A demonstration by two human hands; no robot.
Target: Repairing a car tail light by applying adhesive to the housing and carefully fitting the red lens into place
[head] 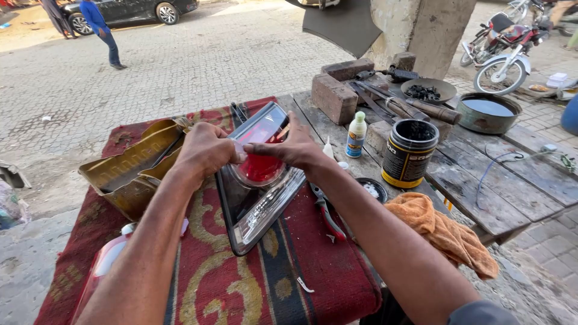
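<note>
**A:** What am I looking at on the feed?

**B:** I'm watching both hands working at a car tail lamp [260,180], which is lying tilted on a red patterned rug [241,283] in the middle of the view. The left hand [205,150] is curling over the lamp's upper edge at about ten o'clock from the red lens, fingers closed against the housing. The right hand [295,147] is coming in from two o'clock, thumb and fingers pinching narrowly on a pale strip [256,137] lying across the top of the lens. I can't tell whether the strip is tape or film.

**A:** And what's sitting around the lamp?

**B:** At nine o'clock from it, a dented brass-coloured tray [129,171] is lying on the rug, just beside the left wrist. At four o'clock, red-handled pliers [328,210] are resting on the rug's edge, near the right forearm. Further out at three o'clock, a black and yellow tin [409,153] is standing upright on the wooden bench [512,192], with a small white bottle with a green cap [356,135] at its ten o'clock. An orange rag [445,232] is bunching at five o'clock, under the right arm. Bricks [337,90] are stacking at one o'clock.
</note>
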